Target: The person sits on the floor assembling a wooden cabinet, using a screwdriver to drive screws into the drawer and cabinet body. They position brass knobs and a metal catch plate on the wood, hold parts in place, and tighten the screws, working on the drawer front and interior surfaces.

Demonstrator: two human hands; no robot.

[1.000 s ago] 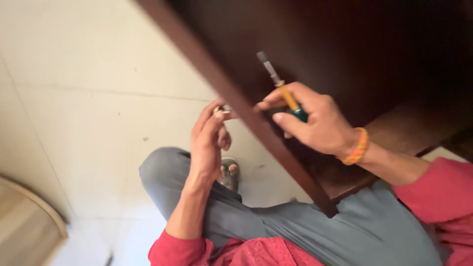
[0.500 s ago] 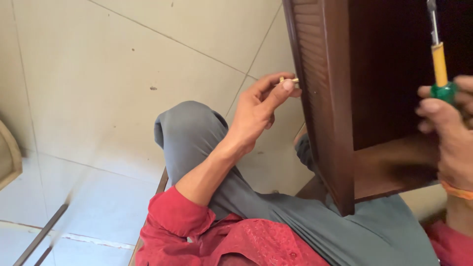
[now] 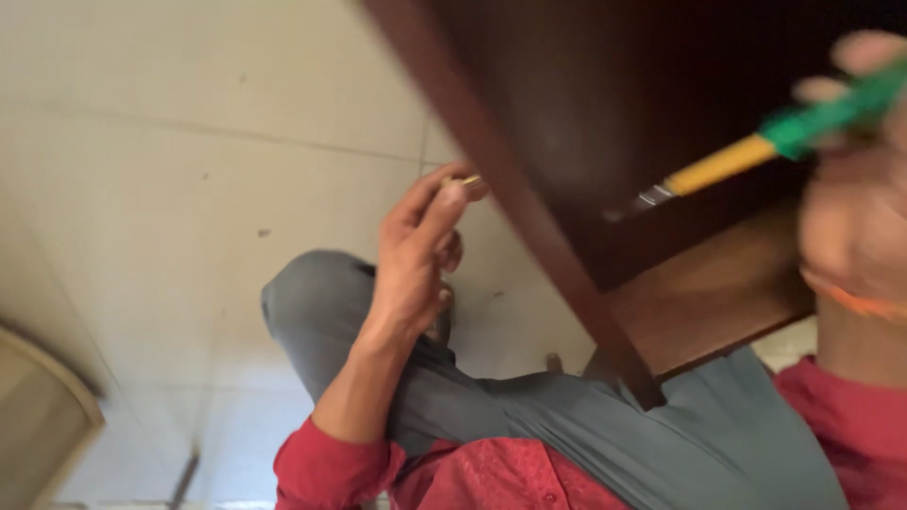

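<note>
Left hand is up against the outer face of the dark brown wooden cabinet panel, thumb and fingertips pinched on a small brass-coloured bit, probably a screw, too small and blurry to be sure. It sits right at the panel's edge, around 12 o'clock from the hand.

Right hand is way over at 3 o'clock in the frame, heavily blurred, wrapped shut around the green end of a screwdriver with a yellow handle. The metal shaft points toward 8 o'clock into the cabinet's dark inside, tip close to the inner side of the same panel. Orange bangle on that wrist.

Lower wooden board of the cabinet is at 5 o'clock from the tip. Person wears a red sleeve and grey trousers, knee bent over the pale tiled floor.
</note>
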